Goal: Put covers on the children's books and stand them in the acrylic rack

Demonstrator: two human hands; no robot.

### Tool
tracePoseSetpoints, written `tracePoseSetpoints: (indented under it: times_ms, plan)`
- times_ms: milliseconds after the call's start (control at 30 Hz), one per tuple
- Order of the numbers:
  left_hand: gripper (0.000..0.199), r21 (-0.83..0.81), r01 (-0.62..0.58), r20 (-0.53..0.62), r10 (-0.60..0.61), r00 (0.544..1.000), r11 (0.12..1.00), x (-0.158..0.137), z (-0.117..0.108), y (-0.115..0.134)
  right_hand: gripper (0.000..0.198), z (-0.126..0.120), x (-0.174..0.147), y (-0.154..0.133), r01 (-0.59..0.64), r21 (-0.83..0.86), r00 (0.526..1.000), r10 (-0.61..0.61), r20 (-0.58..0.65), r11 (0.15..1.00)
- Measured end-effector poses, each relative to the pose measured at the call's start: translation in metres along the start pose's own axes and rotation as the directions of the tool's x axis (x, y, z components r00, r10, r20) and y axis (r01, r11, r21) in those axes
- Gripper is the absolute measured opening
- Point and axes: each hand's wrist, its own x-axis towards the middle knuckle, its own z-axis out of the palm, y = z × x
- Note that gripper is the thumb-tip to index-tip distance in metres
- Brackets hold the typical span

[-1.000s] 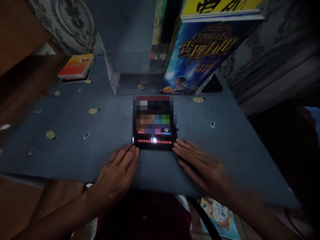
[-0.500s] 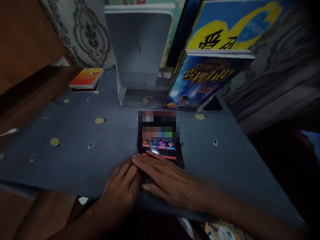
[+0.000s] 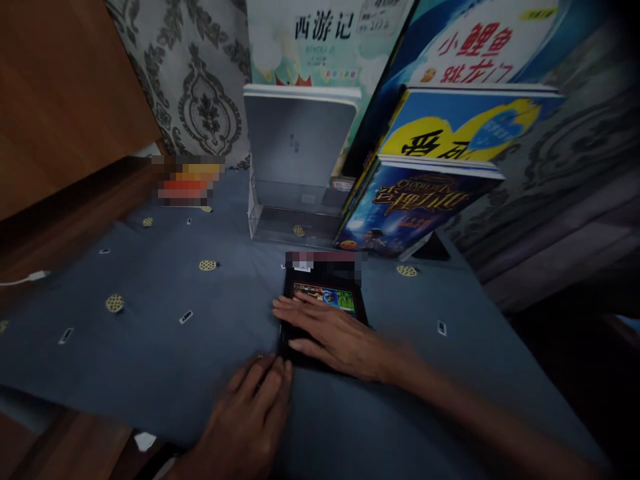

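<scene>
A flat black item (image 3: 295, 347) with small colourful pictures lies on the table; its far end is blurred into blocks, and I cannot tell whether it is a book or a box. My right hand (image 3: 333, 337) rests flat across its middle, fingers stretched out to the left and covering part of the pictures. By the near left corner of the black item is my left hand (image 3: 255, 407), its fingers curled and pressed together, fingertips down. Whatever those fingertips may pinch is hidden.
A grey-blue cloth (image 3: 150, 360) with pineapple prints covers the table. Beyond the black item stand a clear stand (image 3: 300, 223) with a grey book (image 3: 300, 140), and several upright books (image 3: 420, 200) to the right. A pixelated orange book (image 3: 185, 187) lies back left.
My right hand has slid farther up the black item and away from my left hand; they were touching before. The view has tilted up, showing more of the books.
</scene>
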Motion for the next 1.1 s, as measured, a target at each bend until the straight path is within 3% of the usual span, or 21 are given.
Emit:
tracePoseSetpoints:
  times_ms: [300, 600, 833, 967, 1100]
  plan:
    - [0.033, 0.064, 0.005, -0.155, 0.005, 0.988, 0.998, 0.006, 0.006, -0.002, 0.05, -0.015, 0.028, 0.042, -0.045, -0.057, 0.999, 0.044, -0.019, 0.997]
    - [0.035, 0.077, 0.001, -0.111, 0.007, 0.994, 0.997, -0.002, 0.016, -0.005, 0.046, -0.026, 0.042, 0.087, -0.195, -0.18, 0.965, 0.156, -0.21, 0.964]
    - [0.035, 0.137, -0.037, -0.014, 0.039, 0.999, 0.99, -0.013, 0.015, -0.016, 0.04, -0.015, 0.043, 0.071, -0.287, -0.266, 0.918, 0.185, -0.351, 0.92]
    - [0.033, 0.217, -0.127, 0.077, 0.113, 0.991, 0.968, -0.016, -0.001, -0.035, 0.039, -0.009, 0.038, 0.051, -0.424, -0.257, 0.857, 0.294, -0.422, 0.868]
    - [0.031, 0.283, -0.192, 0.116, 0.165, 0.979, 0.94, -0.012, -0.019, -0.058, 0.04, -0.003, 0.03, 0.033, -0.53, -0.141, 0.79, 0.427, -0.44, 0.836]
